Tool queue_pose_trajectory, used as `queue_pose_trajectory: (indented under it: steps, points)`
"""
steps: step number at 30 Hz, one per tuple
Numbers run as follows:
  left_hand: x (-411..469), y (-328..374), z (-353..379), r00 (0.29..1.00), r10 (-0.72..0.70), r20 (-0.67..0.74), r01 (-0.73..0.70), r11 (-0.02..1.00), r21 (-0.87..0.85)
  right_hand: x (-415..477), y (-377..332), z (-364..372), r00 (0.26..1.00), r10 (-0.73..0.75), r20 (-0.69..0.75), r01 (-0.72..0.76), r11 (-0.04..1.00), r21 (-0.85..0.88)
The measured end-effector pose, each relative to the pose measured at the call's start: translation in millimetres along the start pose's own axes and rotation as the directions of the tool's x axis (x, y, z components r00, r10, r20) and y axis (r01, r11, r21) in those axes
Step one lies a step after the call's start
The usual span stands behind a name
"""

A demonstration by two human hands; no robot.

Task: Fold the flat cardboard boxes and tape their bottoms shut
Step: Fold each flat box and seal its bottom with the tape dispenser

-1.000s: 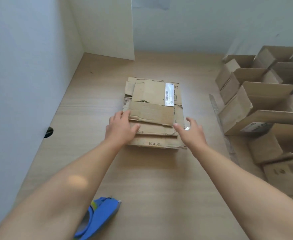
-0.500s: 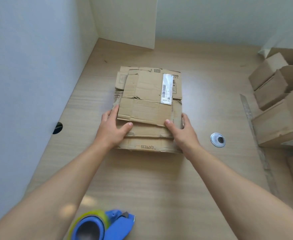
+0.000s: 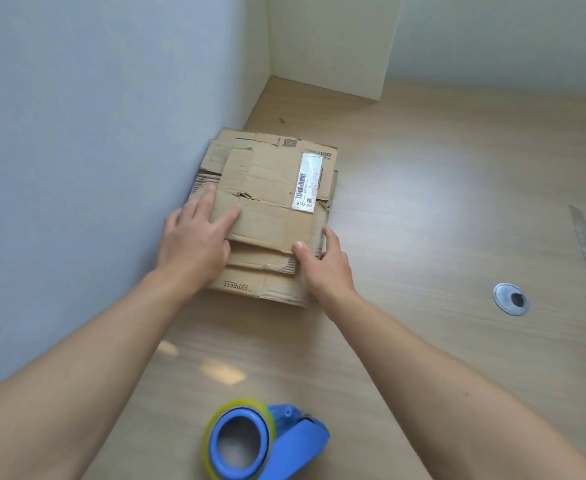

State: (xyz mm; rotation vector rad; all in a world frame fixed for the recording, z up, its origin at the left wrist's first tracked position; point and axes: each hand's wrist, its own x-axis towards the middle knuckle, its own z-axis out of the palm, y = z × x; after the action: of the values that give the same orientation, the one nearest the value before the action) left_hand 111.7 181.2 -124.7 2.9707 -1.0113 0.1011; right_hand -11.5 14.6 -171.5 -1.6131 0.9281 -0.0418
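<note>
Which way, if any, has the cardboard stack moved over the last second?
Yes. The cardboard stack has slid left. It lay close to the metal desk hole earlier and now lies well away from it, against the left wall.

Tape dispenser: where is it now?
In the head view the blue tape dispenser lies at the bottom centre on the table, nearer the person than the cardboard stack.

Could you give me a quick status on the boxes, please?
Left hand resting on flat boxes, left edge, thumb on top. Right hand grips their right edge. Tape dispenser untouched.
</note>
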Motion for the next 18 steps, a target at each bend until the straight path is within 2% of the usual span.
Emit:
queue_pose_trajectory:
  steps: [4,9,14,18]
  points:
    - [-9.2,-2.1,-2.7,0.98,0.117,-0.162,-0.115,0.993,0.019,-13.0,-4.4,-11.0,0.995,-0.001,0.097,-0.003,0.999,0.039]
    - [-25.3,26.1,-30.0,0.943,0.057,-0.329,-0.147,0.956,-0.256,-39.9,-8.2,-55.2,0.991,-0.103,0.083,0.098,0.993,0.061]
    - [-54.5,78.7,-69.1,0.928,0.066,-0.366,-0.195,0.925,-0.327,-85.6,0.9,-112.5,0.963,-0.269,-0.003,0.268,0.959,0.094]
    - [-87.7,126.2,-99.1,0.955,0.092,-0.282,-0.196,0.91,-0.366,-131.6,15.9,-165.2,0.927,-0.365,-0.09,0.374,0.918,0.134]
